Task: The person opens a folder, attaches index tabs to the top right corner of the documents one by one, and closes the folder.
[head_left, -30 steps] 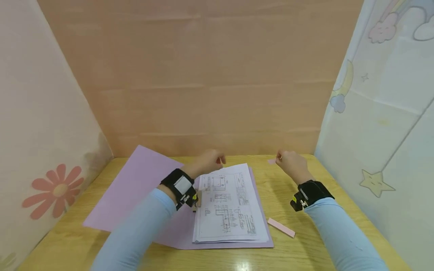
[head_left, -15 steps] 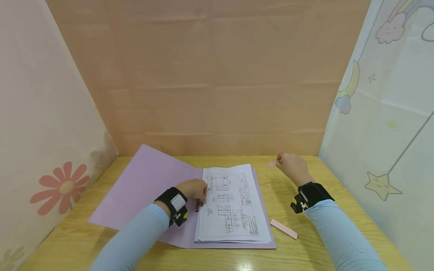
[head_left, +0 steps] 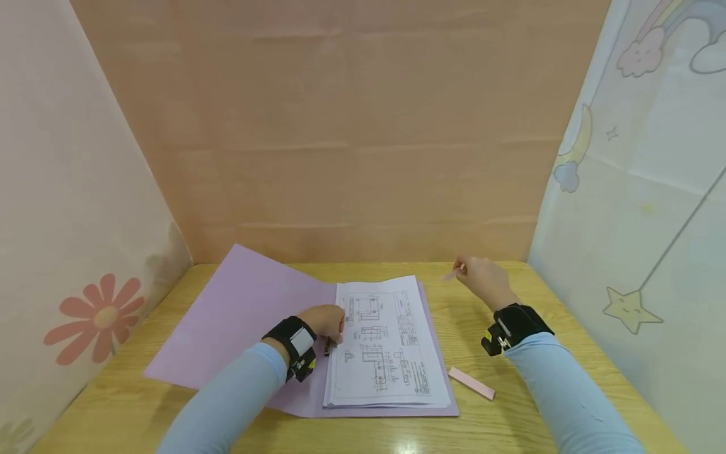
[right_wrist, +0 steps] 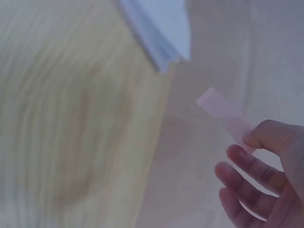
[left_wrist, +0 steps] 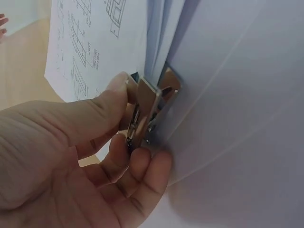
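Note:
A purple folder (head_left: 244, 309) lies spread on the table with a stack of printed drawing sheets (head_left: 416, 353) on its right half. My left hand (head_left: 323, 320) is at the stack's left edge beside the fold. In the left wrist view its thumb and curled fingers hold a shiny metal spring clip (left_wrist: 146, 102) at the edge of the sheets. My right hand (head_left: 483, 277) is raised past the folder's upper right. Thumb and index finger pinch a thin pink paper strip (right_wrist: 218, 105) by one end, its free end pointing towards the stack.
A narrow pink sticky-note pad (head_left: 472, 383) lies on the wooden table (head_left: 476, 340) right of the folder. Behind the table rises a brown paper backdrop (head_left: 351, 157). Patterned white walls (head_left: 635, 221) close in both sides. The folder's left cover slants upward.
My left hand came down from above the top of the sheets to the clip at their left edge. My right hand shifted slightly left, the pink strip still pinched.

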A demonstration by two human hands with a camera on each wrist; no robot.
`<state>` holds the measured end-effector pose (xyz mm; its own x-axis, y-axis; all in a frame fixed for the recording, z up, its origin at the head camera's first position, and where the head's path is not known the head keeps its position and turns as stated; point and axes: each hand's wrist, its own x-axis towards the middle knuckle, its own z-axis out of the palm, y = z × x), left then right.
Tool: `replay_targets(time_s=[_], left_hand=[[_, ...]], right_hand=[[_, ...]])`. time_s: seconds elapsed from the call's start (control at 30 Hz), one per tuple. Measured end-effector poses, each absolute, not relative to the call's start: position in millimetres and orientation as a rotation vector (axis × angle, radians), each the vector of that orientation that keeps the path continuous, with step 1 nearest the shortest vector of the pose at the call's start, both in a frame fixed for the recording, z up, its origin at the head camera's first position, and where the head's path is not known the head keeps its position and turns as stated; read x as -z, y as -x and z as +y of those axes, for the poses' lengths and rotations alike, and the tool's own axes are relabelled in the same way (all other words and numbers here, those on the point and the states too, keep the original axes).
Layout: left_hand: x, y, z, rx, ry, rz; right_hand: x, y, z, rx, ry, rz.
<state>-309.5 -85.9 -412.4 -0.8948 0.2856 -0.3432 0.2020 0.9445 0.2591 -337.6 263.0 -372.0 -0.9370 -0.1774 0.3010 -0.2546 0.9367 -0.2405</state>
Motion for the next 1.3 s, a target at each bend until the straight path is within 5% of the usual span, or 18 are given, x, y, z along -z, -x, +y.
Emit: replay_targets(time_s=[0.5, 1.3], left_hand=[[415, 311, -89, -0.286, -0.371, 2.717], [418, 313, -81, -0.255, -0.32, 2.722]], right_hand=[[318, 357, 198, -1.241, -0.306, -2.599], [409, 376, 187, -1.236, -0.068, -2.732]])
